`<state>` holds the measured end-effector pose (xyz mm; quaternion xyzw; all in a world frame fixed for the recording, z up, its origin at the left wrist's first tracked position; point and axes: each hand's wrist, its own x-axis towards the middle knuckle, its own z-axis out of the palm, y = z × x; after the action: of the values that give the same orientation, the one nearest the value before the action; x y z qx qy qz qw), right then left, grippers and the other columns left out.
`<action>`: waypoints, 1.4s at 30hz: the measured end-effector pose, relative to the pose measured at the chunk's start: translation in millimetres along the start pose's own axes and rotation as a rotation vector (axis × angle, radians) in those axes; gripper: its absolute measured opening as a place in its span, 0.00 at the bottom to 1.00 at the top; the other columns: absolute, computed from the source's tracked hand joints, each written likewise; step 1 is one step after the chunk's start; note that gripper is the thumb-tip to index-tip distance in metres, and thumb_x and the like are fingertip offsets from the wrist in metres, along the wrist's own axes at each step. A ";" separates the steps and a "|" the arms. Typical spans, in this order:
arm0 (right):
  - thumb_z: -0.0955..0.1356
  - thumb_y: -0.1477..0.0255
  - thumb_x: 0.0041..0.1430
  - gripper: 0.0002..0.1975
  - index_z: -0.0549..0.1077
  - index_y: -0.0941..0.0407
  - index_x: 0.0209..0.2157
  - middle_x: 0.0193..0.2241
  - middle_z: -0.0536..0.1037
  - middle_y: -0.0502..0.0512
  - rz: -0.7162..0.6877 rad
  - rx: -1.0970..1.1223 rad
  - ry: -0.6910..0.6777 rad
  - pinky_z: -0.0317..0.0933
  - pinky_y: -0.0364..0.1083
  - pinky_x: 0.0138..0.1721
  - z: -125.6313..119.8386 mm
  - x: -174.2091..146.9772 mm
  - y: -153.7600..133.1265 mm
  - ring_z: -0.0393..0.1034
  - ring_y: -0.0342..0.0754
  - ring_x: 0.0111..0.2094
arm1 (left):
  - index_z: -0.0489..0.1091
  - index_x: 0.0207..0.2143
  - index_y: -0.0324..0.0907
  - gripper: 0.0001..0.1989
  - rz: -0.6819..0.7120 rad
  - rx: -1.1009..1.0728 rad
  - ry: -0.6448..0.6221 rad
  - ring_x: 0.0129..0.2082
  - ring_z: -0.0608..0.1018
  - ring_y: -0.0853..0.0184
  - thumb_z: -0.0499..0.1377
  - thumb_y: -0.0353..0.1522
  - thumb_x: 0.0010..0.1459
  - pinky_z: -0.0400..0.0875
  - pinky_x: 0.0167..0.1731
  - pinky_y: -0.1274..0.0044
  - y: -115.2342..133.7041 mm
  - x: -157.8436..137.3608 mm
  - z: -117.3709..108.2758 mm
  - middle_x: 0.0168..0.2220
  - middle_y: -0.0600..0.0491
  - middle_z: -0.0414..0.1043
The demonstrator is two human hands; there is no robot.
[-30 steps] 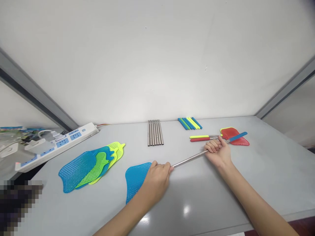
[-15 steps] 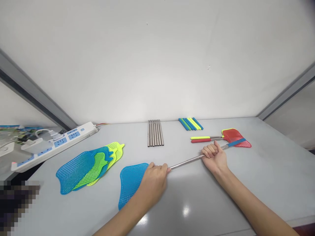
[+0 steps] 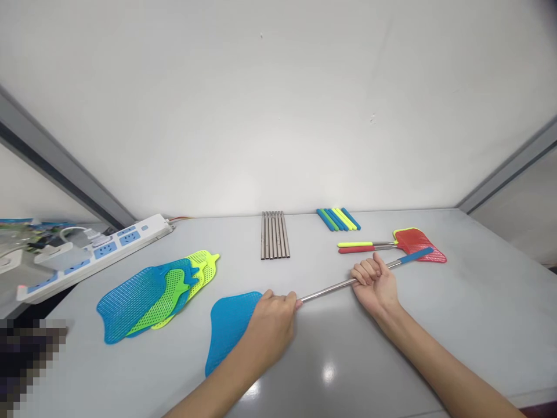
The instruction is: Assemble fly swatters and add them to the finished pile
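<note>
A blue fly swatter lies across the grey table [image 3: 478, 313]. Its blue mesh head [image 3: 228, 325] is at the near left, its metal rod [image 3: 328, 288] runs up to the right, and its blue handle [image 3: 415, 255] ends over a red swatter. My left hand [image 3: 272, 322] grips the neck where the head meets the rod. My right hand [image 3: 375, 283] is closed around the rod further along. Both fists hold the same swatter low over the table.
A pile of blue and green mesh heads [image 3: 152, 293] lies at the left. Several bare metal rods [image 3: 274, 234] and several coloured handles [image 3: 339, 219] lie at the back. Two finished swatters, red [image 3: 420, 244] over yellow, lie at the right. A white power strip [image 3: 96, 252] is far left.
The swatter has slid toward me and to the left. Its blue handle now sits lower over the red swatter, and my right hand has moved slightly left along the rod.
</note>
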<state>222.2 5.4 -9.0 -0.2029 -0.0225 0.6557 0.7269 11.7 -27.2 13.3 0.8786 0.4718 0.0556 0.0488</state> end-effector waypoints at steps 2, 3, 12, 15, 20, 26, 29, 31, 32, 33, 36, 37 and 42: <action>0.61 0.69 0.53 0.21 0.43 0.56 0.15 0.10 0.43 0.42 0.009 0.012 0.005 0.44 0.39 0.12 -0.1 -0.6 1.1 0.40 0.38 0.12 | 0.62 0.25 0.40 0.17 -0.006 -0.011 -0.002 0.21 0.67 0.65 0.38 0.28 0.58 0.56 0.26 0.74 0.2 0.1 -0.1 0.18 0.52 0.65; 0.61 0.70 0.53 0.21 0.43 0.56 0.15 0.10 0.43 0.42 0.013 0.017 0.006 0.44 0.39 0.12 0.0 -0.9 1.4 0.40 0.38 0.12 | 0.62 0.25 0.40 0.17 -0.010 -0.015 -0.003 0.21 0.67 0.65 0.38 0.29 0.58 0.56 0.26 0.74 0.4 0.1 -0.2 0.18 0.52 0.65; 0.60 0.74 0.52 0.20 0.42 0.56 0.16 0.11 0.42 0.42 0.012 0.027 0.026 0.43 0.39 0.12 3.3 -4.1 4.1 0.39 0.38 0.12 | 0.62 0.25 0.40 0.17 -0.019 -0.003 -0.029 0.21 0.67 0.65 0.38 0.29 0.58 0.56 0.26 0.74 2.0 0.6 -2.9 0.18 0.53 0.65; 0.60 0.75 0.51 0.20 0.42 0.56 0.16 0.11 0.42 0.42 0.014 0.027 0.022 0.43 0.39 0.12 3.9 -4.5 4.8 0.39 0.38 0.12 | 0.62 0.25 0.40 0.16 -0.016 -0.001 -0.028 0.21 0.67 0.65 0.38 0.29 0.58 0.56 0.26 0.74 1.3 0.8 -1.8 0.18 0.53 0.65; 0.60 0.75 0.51 0.20 0.42 0.56 0.16 0.11 0.42 0.42 0.010 0.013 0.020 0.44 0.39 0.12 4.1 -4.7 5.8 0.39 0.38 0.12 | 0.62 0.25 0.40 0.16 -0.015 -0.004 -0.031 0.21 0.67 0.66 0.38 0.28 0.58 0.56 0.26 0.74 -0.1 0.8 -0.1 0.18 0.53 0.65; 0.61 0.72 0.52 0.20 0.42 0.56 0.16 0.11 0.42 0.42 0.013 0.001 0.013 0.44 0.39 0.12 4.7 -6.2 7.7 0.39 0.38 0.12 | 0.62 0.25 0.40 0.16 -0.007 0.015 -0.022 0.21 0.67 0.66 0.38 0.28 0.58 0.56 0.27 0.74 -0.3 1.0 2.0 0.18 0.53 0.65; 0.61 0.71 0.52 0.20 0.42 0.56 0.16 0.11 0.43 0.42 0.017 -0.007 0.011 0.44 0.39 0.12 5.4 -6.8 9.2 0.39 0.38 0.12 | 0.62 0.25 0.40 0.16 -0.003 0.015 -0.016 0.20 0.67 0.66 0.38 0.28 0.58 0.57 0.27 0.74 0.3 1.2 3.3 0.18 0.53 0.65; 0.61 0.71 0.52 0.21 0.42 0.56 0.16 0.11 0.43 0.42 0.018 -0.007 0.015 0.44 0.39 0.12 5.6 -7.0 10.1 0.39 0.38 0.12 | 0.62 0.25 0.40 0.16 -0.002 0.011 -0.011 0.20 0.66 0.66 0.38 0.28 0.58 0.57 0.27 0.74 0.9 1.3 3.5 0.18 0.54 0.65; 0.61 0.71 0.52 0.20 0.43 0.56 0.16 0.11 0.43 0.42 0.018 -0.006 0.017 0.44 0.39 0.12 5.6 -7.1 10.5 0.39 0.38 0.12 | 0.61 0.24 0.41 0.16 -0.001 0.010 -0.010 0.20 0.66 0.67 0.38 0.28 0.58 0.57 0.27 0.74 1.1 1.3 3.4 0.18 0.54 0.65; 0.61 0.72 0.52 0.20 0.43 0.56 0.16 0.11 0.43 0.42 0.020 -0.003 0.018 0.44 0.39 0.12 5.5 -7.1 10.7 0.39 0.38 0.12 | 0.61 0.24 0.41 0.16 -0.001 0.010 -0.010 0.19 0.66 0.67 0.38 0.28 0.58 0.57 0.27 0.75 1.3 1.3 3.3 0.18 0.54 0.65; 0.61 0.73 0.52 0.20 0.43 0.56 0.16 0.11 0.43 0.42 0.028 0.002 0.013 0.44 0.39 0.12 5.1 -7.1 10.8 0.40 0.38 0.12 | 0.61 0.24 0.41 0.16 -0.005 0.008 -0.016 0.19 0.66 0.67 0.38 0.29 0.58 0.56 0.26 0.75 1.1 1.5 3.2 0.17 0.54 0.65; 0.61 0.74 0.52 0.20 0.43 0.56 0.16 0.11 0.43 0.42 0.031 0.001 0.008 0.45 0.39 0.13 5.0 -6.9 10.5 0.40 0.38 0.12 | 0.61 0.24 0.40 0.16 -0.008 0.004 -0.015 0.19 0.66 0.67 0.38 0.29 0.58 0.56 0.26 0.75 0.8 1.6 3.5 0.17 0.54 0.65; 0.61 0.71 0.52 0.20 0.43 0.56 0.15 0.10 0.44 0.42 0.050 -0.034 -0.028 0.47 0.39 0.13 7.3 -5.1 5.2 0.42 0.38 0.12 | 0.60 0.24 0.40 0.16 -0.007 -0.062 0.010 0.20 0.66 0.68 0.37 0.30 0.59 0.57 0.28 0.75 -0.5 2.4 6.2 0.18 0.54 0.65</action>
<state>214.4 2.7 -2.9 -0.2063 -0.0387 0.6760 0.7064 13.5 -25.1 7.3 0.8748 0.4730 0.0742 0.0739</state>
